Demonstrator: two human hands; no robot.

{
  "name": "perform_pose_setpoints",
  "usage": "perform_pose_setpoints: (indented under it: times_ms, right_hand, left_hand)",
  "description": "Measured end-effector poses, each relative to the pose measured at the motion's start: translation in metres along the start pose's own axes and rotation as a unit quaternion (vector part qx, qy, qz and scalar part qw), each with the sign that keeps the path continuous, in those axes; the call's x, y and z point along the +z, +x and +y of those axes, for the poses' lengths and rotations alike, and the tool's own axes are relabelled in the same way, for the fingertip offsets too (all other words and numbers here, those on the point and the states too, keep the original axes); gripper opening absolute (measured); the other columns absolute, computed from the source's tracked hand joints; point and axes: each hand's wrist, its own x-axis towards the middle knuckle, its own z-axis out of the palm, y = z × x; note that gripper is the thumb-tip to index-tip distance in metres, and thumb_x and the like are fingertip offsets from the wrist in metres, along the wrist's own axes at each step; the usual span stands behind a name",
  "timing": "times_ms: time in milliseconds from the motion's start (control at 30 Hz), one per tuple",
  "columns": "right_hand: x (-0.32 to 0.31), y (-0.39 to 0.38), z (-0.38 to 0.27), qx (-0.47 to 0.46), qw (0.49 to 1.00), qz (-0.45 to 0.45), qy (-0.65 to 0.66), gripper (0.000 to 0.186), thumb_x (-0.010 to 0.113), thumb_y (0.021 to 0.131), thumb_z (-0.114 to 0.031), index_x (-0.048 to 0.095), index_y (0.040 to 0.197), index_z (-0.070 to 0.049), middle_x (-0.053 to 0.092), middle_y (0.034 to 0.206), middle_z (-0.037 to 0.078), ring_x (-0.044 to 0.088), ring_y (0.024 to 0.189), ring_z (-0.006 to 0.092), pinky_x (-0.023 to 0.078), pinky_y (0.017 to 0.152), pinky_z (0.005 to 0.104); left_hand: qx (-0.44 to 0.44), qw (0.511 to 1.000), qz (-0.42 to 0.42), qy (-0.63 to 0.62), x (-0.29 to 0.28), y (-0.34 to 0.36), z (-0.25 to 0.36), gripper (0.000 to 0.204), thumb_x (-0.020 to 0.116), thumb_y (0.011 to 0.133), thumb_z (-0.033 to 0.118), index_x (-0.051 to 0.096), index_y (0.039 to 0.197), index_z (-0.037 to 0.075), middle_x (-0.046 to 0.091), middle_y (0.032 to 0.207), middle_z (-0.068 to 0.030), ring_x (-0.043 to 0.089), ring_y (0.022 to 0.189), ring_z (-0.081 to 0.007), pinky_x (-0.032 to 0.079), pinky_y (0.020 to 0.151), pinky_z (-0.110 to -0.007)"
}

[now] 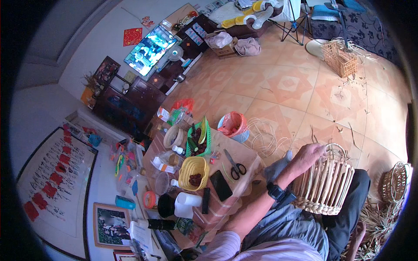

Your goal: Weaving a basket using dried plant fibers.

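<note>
A partly woven basket [324, 185] of pale plant strands rests tilted on my lap, its braided rim low and its upright strands apart. My left hand [310, 155], with a black watch on its wrist, reaches across from the left. Its fingers are closed at the basket's upper edge, beside a looped strand [337, 148]. At the lower right, next to my dark trouser leg, a strip of skin that looks like my right hand [359, 232] hangs near a heap of dried strands [383, 226]. Its fingers do not show clearly.
Left of me, a table [250, 163] bears scissors [235, 165], a phone [221, 185], a yellow basket [192, 168] and a green basket [204, 150]. A lined bucket [233, 126] stands behind it. Other woven baskets [339, 60] and loose strands lie on the tiled floor.
</note>
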Motion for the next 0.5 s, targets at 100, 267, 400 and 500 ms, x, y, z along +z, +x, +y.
perform_pose_setpoints:
  times_ms: [100,267,400,500]
  right_hand:
    - [0.000,0.002,0.030,-0.005,0.999,-0.018,-0.037,0.029,0.061,0.090,0.000,0.062,0.120,-0.001,0.059,0.109,0.007,0.057,0.102,0.0169,0.050,0.086,0.0306]
    - [0.001,-0.007,0.026,0.012,0.999,-0.002,-0.043,0.031,0.069,0.088,-0.006,0.065,0.118,0.001,0.063,0.106,0.011,0.060,0.096,0.0198,0.052,0.083,0.0343]
    - [0.000,-0.020,0.004,-0.007,0.998,0.012,-0.061,0.035,0.077,0.087,-0.014,0.067,0.115,0.004,0.066,0.104,0.014,0.063,0.091,0.0231,0.053,0.082,0.0376]
    - [-0.006,-0.021,0.012,0.004,0.997,0.017,-0.068,0.034,0.076,0.087,-0.013,0.067,0.116,0.003,0.066,0.106,0.014,0.063,0.093,0.0229,0.053,0.082,0.0372]
  left_hand:
    - [-0.005,0.993,0.050,0.108,0.012,-0.007,0.009,0.041,0.055,0.106,0.037,0.060,0.096,-0.002,0.063,0.078,-0.0165,0.062,0.074,-0.0259,0.048,0.071,-0.041]
    - [-0.026,0.992,0.099,0.071,0.026,-0.022,0.029,0.034,0.058,0.105,0.032,0.060,0.096,-0.002,0.062,0.076,-0.0166,0.059,0.070,-0.0245,0.046,0.067,-0.040]
    - [-0.015,0.992,0.120,0.020,0.025,-0.044,0.052,0.030,0.059,0.104,0.028,0.060,0.098,-0.002,0.065,0.079,-0.0155,0.062,0.071,-0.0225,0.048,0.067,-0.038]
    - [0.045,0.985,0.149,0.075,0.024,-0.057,0.061,0.024,0.059,0.105,0.023,0.059,0.100,-0.001,0.064,0.080,-0.0171,0.064,0.072,-0.0293,0.048,0.067,-0.040]
